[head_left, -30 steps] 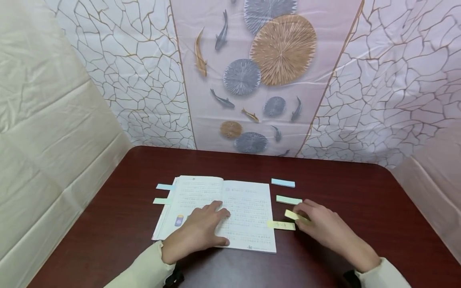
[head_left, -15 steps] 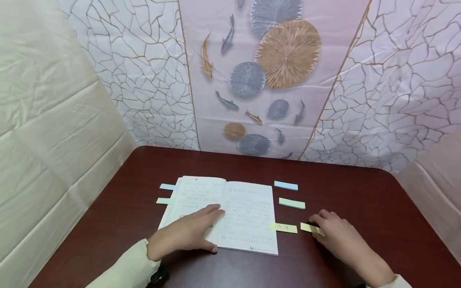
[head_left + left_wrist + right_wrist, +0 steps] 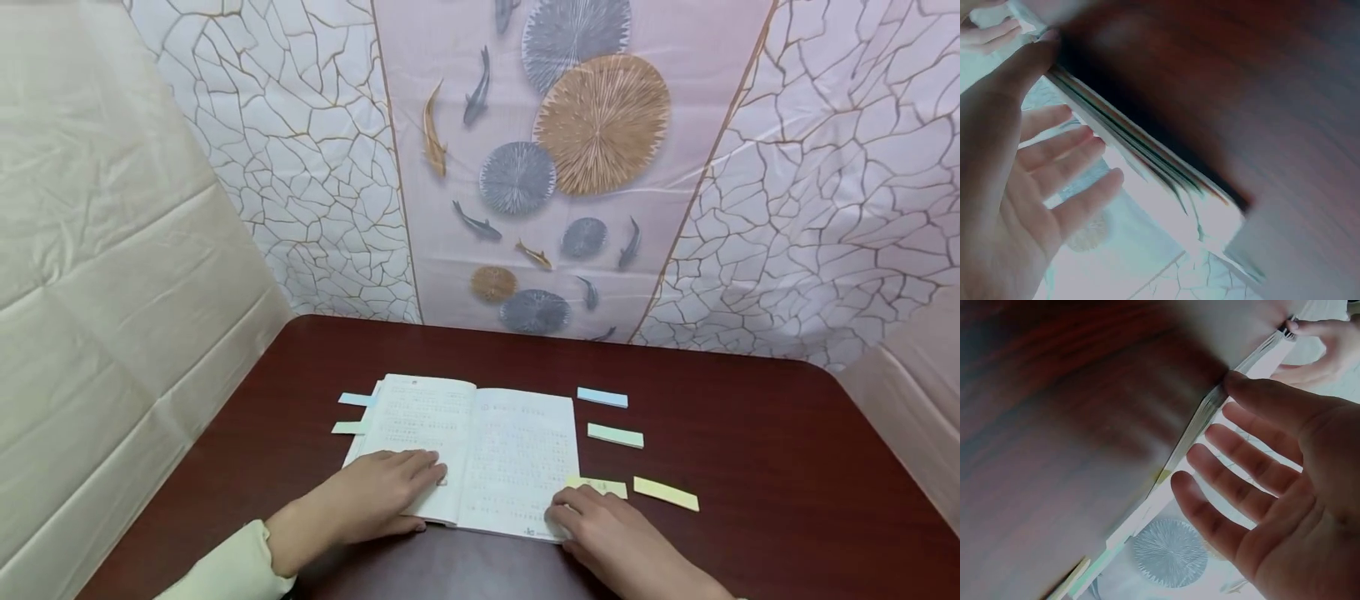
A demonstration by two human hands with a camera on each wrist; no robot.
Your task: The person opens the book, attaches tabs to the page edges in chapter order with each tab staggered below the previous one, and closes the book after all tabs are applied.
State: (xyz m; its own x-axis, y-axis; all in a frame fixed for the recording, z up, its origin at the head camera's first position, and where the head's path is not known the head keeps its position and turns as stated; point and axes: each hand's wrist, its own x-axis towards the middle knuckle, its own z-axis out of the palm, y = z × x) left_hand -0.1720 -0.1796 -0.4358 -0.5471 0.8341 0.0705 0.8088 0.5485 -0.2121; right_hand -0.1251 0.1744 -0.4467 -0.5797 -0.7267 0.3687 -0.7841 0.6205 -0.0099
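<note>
An open book (image 3: 517, 450) lies on the dark table, both pages printed. My left hand (image 3: 367, 496) rests on the lower left page with its fingers extended; its thumb meets the bottom edge of the book (image 3: 1147, 156) in the left wrist view. At the lower right corner, my right hand (image 3: 611, 533) touches the page with loosely bent fingers, its thumb by the book's edge. A yellow sticky tab (image 3: 617, 489) with faint writing juts from the right page, partly behind that hand. To its right lies a yellow sticky-note pad (image 3: 666, 493), apart from the hand.
A blue sticky-note pad (image 3: 602, 397) and a green sticky-note pad (image 3: 616, 436) lie right of the book. A blue tab (image 3: 356, 399) and a green tab (image 3: 348, 427) stick out on its left. Patterned cloth (image 3: 536, 250) hangs behind the table (image 3: 750, 433).
My right hand has put down the yellow pad right of the yellow tab and moved left to the book's lower corner. My left hand has shifted left and nearer on the left page.
</note>
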